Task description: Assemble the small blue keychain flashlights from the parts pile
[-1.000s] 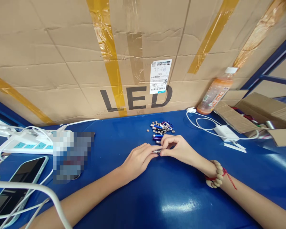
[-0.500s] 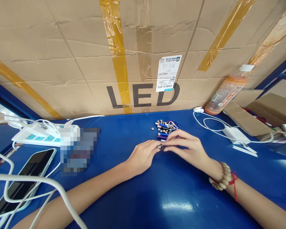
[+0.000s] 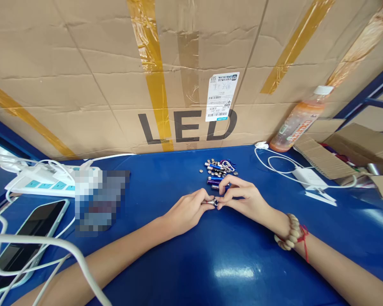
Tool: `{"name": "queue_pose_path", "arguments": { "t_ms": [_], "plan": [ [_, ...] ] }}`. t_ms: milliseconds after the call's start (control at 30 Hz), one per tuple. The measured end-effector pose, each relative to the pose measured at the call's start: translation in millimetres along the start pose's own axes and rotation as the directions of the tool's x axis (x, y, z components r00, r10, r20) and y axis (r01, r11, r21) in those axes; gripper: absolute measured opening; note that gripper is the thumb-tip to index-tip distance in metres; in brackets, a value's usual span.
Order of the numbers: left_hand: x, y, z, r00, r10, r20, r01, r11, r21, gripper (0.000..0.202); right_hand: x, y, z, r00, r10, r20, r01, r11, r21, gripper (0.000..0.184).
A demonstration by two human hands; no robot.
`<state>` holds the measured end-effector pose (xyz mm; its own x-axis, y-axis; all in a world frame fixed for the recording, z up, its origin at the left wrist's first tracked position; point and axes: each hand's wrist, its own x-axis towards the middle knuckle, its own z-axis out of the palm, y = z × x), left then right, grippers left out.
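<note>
My left hand [image 3: 189, 209] is closed, pinching a small silvery metal tube [image 3: 214, 202] whose round end shows between my two hands. My right hand [image 3: 247, 196] has its thumb and a finger pressed together right at that end; whatever they hold is too small to make out. Just beyond the fingers lie several small blue, purple and black penlights [image 3: 213, 180], one with a white and blue wrist cord [image 3: 229, 165]. Silvery button cells [image 3: 201, 171] are scattered around them on the blue table [image 3: 166, 178].
A big cardboard box [image 3: 115, 63] marked LED stands along the back. At left are a white power strip [image 3: 22, 185], looping cables [image 3: 73, 250], a phone [image 3: 35, 229] and a blurred packet [image 3: 111, 195]. An orange drink bottle [image 3: 298, 123], a charger [image 3: 309, 178] and an open carton [image 3: 360, 144] are at right.
Both hands have come slightly nearer to me, away from the penlights. More of the metal tube shows, its round end turned into view. The camera view has shifted a little.
</note>
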<state>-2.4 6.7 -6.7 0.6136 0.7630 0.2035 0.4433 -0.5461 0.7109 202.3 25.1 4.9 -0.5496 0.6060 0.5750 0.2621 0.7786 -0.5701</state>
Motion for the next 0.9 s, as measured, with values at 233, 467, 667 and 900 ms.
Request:
{"name": "queue_pose_path", "arguments": {
  "t_ms": [233, 467, 667, 900],
  "plan": [
    [0, -6, 4.0, 0.978, 0.140, -0.155, -0.127, 0.988, 0.092, 0.017, -2, -5, 11, 0.983, 0.170, -0.073, -0.167, 0.985, 0.040, 0.023],
    [2, -11, 6.6, 0.926, 0.278, -0.255, -0.213, 0.944, 0.252, 0.021, 0, -6, 13, 0.960, 0.275, -0.056, -0.270, 0.959, 0.083, 0.030],
    [2, -9, 6.0, 0.925, 0.247, -0.288, -0.172, 0.950, 0.259, 0.019, 3, -5, 13, 0.932, 0.357, -0.058, -0.345, 0.927, 0.148, 0.029],
    [4, -2, 3.3, 0.953, 0.148, -0.262, -0.110, 0.982, 0.156, 0.014, 5, -2, 7, 0.926, 0.377, -0.028, -0.369, 0.916, 0.155, 0.026]
  ]
}}
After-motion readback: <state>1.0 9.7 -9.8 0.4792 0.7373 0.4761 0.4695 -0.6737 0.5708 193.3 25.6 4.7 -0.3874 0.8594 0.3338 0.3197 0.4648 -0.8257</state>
